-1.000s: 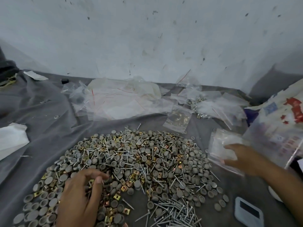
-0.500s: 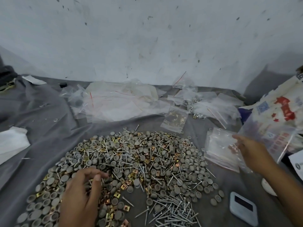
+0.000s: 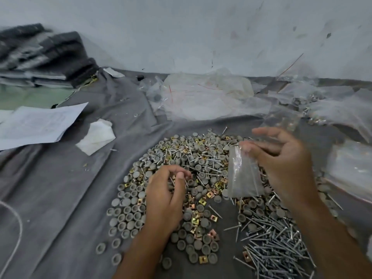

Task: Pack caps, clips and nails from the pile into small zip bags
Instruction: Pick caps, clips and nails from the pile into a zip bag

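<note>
Progress: early to middle, judged from the layout. A large pile [image 3: 201,178] of caps [image 3: 128,216], clips [image 3: 202,201] and nails [image 3: 281,244] remains unpacked on the grey cloth [image 3: 60,198]. Filled bags [image 3: 314,109] lie at the far right near the wall [image 3: 181,33]; their count cannot be read.

Left hand [image 3: 167,196]: fingers curled, resting on the pile centre, pinching small parts; which kind cannot be told.

Right hand [image 3: 281,164]: pinches the top of one small zip bag [image 3: 243,176], which hangs over the pile's right half. The bag looks empty or nearly so.

Clearance: open cloth lies left of the pile. Papers [image 3: 38,123] sit well apart at the far left. Loose nails crowd the near right edge. Empty bags [image 3: 205,97] lie between pile and wall.
</note>
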